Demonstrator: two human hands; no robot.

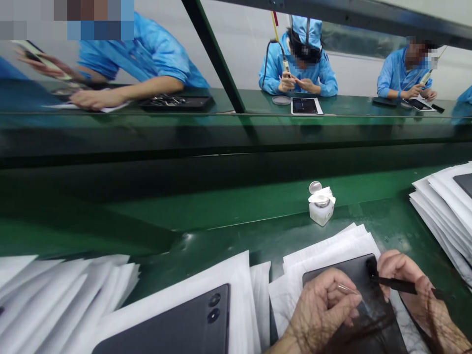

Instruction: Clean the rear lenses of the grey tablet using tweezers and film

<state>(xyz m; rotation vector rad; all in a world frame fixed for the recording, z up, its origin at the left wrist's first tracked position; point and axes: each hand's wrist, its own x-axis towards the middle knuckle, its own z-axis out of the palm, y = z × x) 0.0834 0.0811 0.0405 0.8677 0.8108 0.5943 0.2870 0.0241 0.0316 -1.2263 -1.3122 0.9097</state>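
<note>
A dark tablet (376, 319) lies on white paper sheets (332, 250) at the lower right, under both hands. My left hand (320, 305) is closed over the tablet, pinching a thin, clear, shiny sliver (347, 289) between thumb and finger. Wrapped round a slim black tool (400, 285) is my right hand (409, 275), at the tablet's right edge. The tool's dark head is by the tablet's upper right corner; its exact kind cannot be made out. Dark hair-like strands blur the lower right of the view.
A second dark tablet (177, 327) with two camera lenses lies on paper to the left. Paper stacks stand at far left (66, 300) and right (442, 211). A small white bottle (322, 211) has its lid up. Co-workers in blue sit behind the green ledge (236, 187).
</note>
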